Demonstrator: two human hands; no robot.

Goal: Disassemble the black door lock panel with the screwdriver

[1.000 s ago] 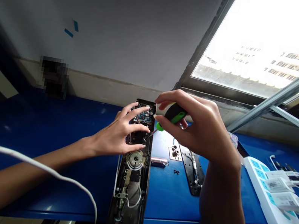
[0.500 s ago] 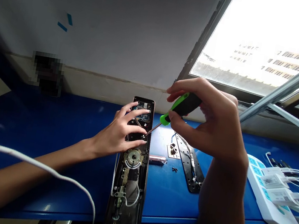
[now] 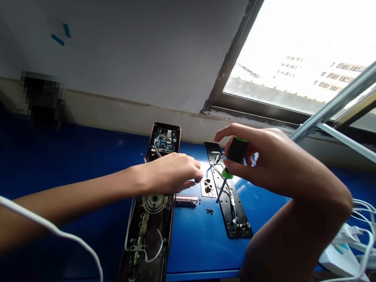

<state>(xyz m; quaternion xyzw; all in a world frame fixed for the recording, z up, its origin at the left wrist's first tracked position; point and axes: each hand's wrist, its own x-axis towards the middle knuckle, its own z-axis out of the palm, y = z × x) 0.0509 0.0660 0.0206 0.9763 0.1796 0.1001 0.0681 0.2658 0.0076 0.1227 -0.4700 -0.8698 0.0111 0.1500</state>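
A long black door lock body (image 3: pixel 147 245) lies lengthwise on the bench, with a circuit board (image 3: pixel 163 142) at its far end and a brass-and-steel round hub (image 3: pixel 153 202) below. My left hand (image 3: pixel 171 174) rests curled over the lock's middle, hiding that section and anything under its fingers. My right hand (image 3: pixel 271 162) pinches a green-and-black screwdriver (image 3: pixel 237 150) by the handle, shaft pointing down. Its tip hangs just above a black perforated metal plate (image 3: pixel 230 201) carrying a white wire, apart from the lock.
On the blue bench (image 3: pixel 212 256) lie a small metal bracket (image 3: pixel 208 187), a pinkish metal cylinder (image 3: pixel 187 201) and several tiny black screws (image 3: pixel 210 210). A white power strip (image 3: pixel 343 261) with chargers and cables sits at right. A white cable (image 3: pixel 19 204) crosses my left forearm.
The screwdriver tip has left the lock, and my right hand has moved right over the black plate, with the shaft now pointing down. My left hand has slid off the circuit board and curled.
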